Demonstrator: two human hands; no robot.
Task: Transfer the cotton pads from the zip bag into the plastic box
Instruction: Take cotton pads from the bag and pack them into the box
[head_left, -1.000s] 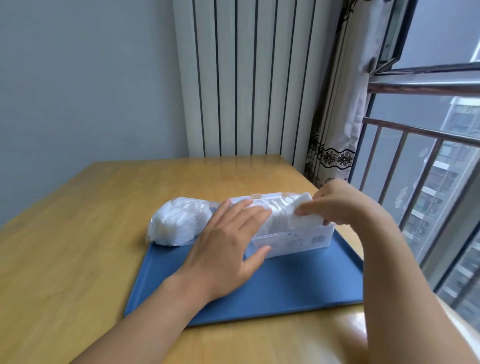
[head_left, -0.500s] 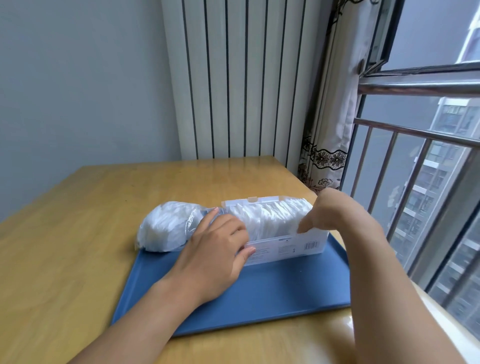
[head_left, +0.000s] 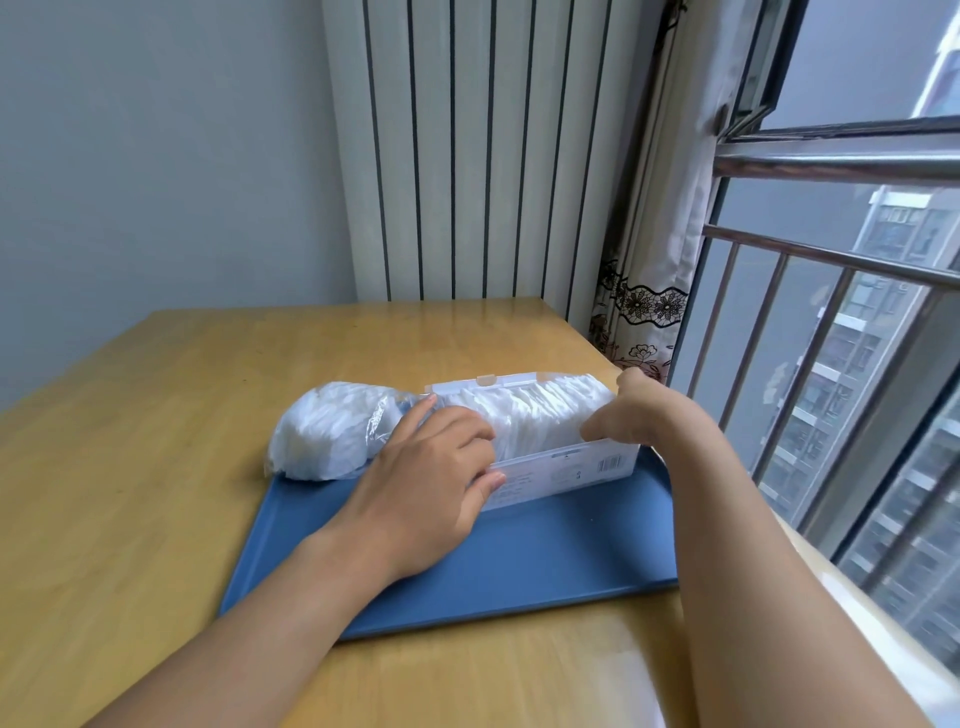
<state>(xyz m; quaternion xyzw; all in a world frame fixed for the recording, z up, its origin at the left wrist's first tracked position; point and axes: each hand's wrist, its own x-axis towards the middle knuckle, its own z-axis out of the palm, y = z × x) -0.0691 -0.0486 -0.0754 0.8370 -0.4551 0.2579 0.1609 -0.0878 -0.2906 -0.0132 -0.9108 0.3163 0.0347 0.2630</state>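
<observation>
A grey wall (head_left: 156, 156) and a tall white ribbed radiator (head_left: 467, 156) stand beyond both hands, and off past the right hand (head_left: 631, 415) a patterned curtain (head_left: 654, 291) hangs beside a window with metal railings (head_left: 831, 260), apartment blocks showing through it. Under both forearms lies the wooden worktop (head_left: 130, 467), and on it, beneath the hands, a flat blue tray (head_left: 545, 545) whose near edge runs between the two wrists. The plastic box (head_left: 566, 467), long and clear with a printed label on its near wall, stands on the far part of the tray, spanning the gap between the hands; a packed row of white cotton pads (head_left: 540, 410) stands on edge inside it and rises above its rim. The zip bag (head_left: 332, 431), clear and bulging with more white pads, lies just to the outer side of the left hand (head_left: 431, 478), partly on the tray's far left corner and partly on the worktop. The left hand rests over the left end of the box, fingers curled over the pads there and thumb pressed against the labelled near wall. The right hand is at the box's right end, fingers bent down onto the last pads in the row; whether it pinches any of them cannot be told.
</observation>
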